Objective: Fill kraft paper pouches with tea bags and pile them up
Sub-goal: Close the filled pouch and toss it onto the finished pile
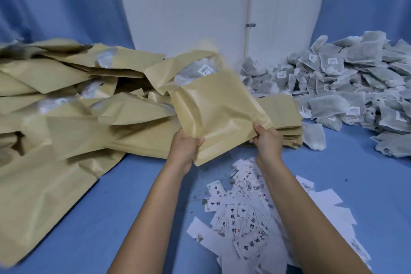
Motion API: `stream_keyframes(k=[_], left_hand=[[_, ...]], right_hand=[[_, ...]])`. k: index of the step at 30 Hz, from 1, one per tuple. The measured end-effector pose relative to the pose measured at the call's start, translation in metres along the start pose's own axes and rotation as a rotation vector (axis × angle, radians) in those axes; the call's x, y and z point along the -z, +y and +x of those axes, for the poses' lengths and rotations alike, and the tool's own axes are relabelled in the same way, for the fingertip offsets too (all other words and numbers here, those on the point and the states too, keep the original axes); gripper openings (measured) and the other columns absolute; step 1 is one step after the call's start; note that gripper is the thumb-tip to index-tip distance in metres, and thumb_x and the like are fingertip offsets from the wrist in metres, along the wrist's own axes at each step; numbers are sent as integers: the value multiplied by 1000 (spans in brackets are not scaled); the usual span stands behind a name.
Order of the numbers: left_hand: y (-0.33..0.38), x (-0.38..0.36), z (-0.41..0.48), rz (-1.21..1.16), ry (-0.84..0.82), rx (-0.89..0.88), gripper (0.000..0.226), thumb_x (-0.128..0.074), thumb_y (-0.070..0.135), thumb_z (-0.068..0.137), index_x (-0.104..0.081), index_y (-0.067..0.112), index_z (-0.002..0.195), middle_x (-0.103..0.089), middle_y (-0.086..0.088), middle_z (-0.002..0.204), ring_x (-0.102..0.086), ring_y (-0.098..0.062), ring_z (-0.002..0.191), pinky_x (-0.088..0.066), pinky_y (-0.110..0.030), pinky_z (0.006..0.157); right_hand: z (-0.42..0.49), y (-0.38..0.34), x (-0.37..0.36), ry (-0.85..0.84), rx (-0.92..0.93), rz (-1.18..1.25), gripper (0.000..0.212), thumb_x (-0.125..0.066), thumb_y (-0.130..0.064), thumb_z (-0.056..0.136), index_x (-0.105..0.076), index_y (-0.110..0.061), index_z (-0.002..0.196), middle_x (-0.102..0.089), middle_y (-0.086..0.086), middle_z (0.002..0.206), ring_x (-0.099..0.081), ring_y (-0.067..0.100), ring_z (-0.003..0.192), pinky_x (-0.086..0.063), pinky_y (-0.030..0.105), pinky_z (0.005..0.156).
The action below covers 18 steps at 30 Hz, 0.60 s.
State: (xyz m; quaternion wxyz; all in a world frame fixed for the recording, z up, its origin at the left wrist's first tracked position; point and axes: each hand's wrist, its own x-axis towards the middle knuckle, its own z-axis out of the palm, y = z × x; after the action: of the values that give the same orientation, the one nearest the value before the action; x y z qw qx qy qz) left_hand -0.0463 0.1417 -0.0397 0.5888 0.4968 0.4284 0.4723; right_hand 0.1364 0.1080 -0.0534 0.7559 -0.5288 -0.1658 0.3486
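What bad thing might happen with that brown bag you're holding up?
1. The left hand and right hand grip the pouch only by its lower corners. Its top looks open, with a tea bag showing, so tipping it might spill the tea bags.
2. The pile of filled pouches lies loose and slanted, so one more on top might slide off.

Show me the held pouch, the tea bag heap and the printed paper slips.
held pouch (219, 114), head view, middle of its brown front face.
tea bag heap (353, 80), head view, a bag near the heap's middle.
printed slips (232, 218), head view, a slip at the pile's centre.
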Motion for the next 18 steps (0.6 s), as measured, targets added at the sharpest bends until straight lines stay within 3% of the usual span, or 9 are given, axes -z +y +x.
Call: stream_keyframes(k=[3, 7, 11, 14, 16, 18], left_hand=[[7, 12, 2, 18, 31, -15, 37, -49, -14, 86, -58, 18, 102, -66, 2, 95, -62, -13, 87, -48, -23, 68], [4, 9, 5, 48, -1, 18, 39, -49, -13, 86, -57, 12, 115, -66, -2, 101, -62, -17, 90, -48, -22, 69], [-3, -4, 6, 64, -21, 39, 38, -50, -12, 86, -57, 15, 112, -66, -3, 105, -61, -20, 97, -48, -25, 77], [-7, -10, 9, 97, -19, 47, 40, -49, -12, 87, -56, 11, 119, -65, -5, 108, -60, -22, 100, -47, -29, 84], [-10, -10, 12, 104, -14, 52, 41, -49, -12, 86, -56, 9, 120, -65, -4, 104, -60, -21, 96, -46, -28, 82], [-10, -5, 14, 82, -14, 63, 41, -49, -13, 86, -56, 7, 121, -65, -3, 100, -60, -19, 92, -46, -26, 76]], right_hand=[[-7, 5, -19, -51, -34, 102, 14, -64, -10, 87, -60, -11, 73, -67, -3, 67, -61, 5, 54, -51, 19, 52], [-9, 4, -10, -49, -74, 233, 10, -69, -7, 83, -64, -14, 79, -70, -6, 77, -66, 4, 66, -48, 15, 54], [-2, 0, 2, 43, -97, 144, 11, -71, -9, 81, -62, -14, 77, -65, -6, 78, -59, 7, 68, -45, 18, 55], [3, 4, 10, 46, -111, 155, 9, -66, -13, 87, -60, -10, 81, -63, -2, 83, -58, 9, 68, -50, 17, 54], [5, 7, 14, 14, -92, 117, 6, -58, -12, 93, -60, -8, 92, -64, 1, 89, -61, 12, 74, -55, 20, 56], [4, 10, 13, 12, -45, -44, 8, -53, -12, 95, -61, -10, 92, -64, 1, 84, -60, 15, 66, -52, 23, 54]])
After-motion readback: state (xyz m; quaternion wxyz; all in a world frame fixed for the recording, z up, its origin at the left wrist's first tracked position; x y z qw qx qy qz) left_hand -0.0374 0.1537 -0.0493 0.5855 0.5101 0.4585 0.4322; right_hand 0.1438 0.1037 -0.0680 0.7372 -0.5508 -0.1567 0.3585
